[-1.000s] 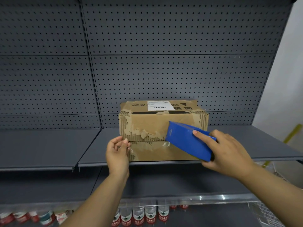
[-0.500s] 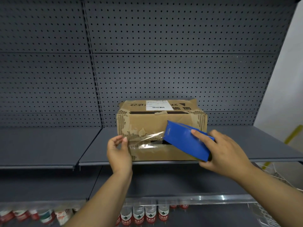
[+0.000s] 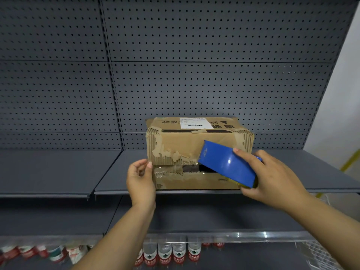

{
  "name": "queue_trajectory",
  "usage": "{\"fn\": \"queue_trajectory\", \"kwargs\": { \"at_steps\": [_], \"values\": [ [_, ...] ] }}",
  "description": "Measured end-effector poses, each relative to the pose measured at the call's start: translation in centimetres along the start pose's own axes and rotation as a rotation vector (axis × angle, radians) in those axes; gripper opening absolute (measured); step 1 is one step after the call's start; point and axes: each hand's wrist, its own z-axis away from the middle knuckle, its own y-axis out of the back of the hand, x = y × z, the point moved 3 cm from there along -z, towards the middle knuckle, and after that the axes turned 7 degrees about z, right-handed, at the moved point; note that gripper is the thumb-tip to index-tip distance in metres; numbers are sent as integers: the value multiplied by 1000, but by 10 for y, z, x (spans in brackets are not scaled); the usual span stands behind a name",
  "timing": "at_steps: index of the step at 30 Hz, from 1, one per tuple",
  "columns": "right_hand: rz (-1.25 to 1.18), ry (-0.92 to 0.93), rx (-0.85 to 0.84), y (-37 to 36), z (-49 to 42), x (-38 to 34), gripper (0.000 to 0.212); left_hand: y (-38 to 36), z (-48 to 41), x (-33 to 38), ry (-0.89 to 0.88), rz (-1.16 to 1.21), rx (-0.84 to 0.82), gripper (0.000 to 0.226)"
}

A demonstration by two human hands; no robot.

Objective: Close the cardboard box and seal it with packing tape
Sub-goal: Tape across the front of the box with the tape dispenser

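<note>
Right hand has its grip curled round the glossy blue tape dispenser, nose at the front seam of the cardboard box on the grey metal shelf. Left hand pinches the clear tape end at the box's left edge. Looks mid-seal to me; next, pull rightward, tape taut, over the gaping flaps. Cardboard's torn, corrugation showing
</note>
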Motion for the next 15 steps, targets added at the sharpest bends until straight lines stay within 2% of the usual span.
{"fn": "queue_trajectory", "kwargs": {
  "at_steps": [6, 11, 15],
  "values": [
    [13, -1, -13, 0, 2, 3, 100, -2, 1, -6, 20, 62, -105, 22],
    [41, 16, -1, 1, 1, 4, 99, 0, 3, -13, 5, 5, -250, 47],
    [43, 25, 4, 1, 0, 4, 100, 1, 0, -16, -19, -54, -309, 54]
  ]
}}
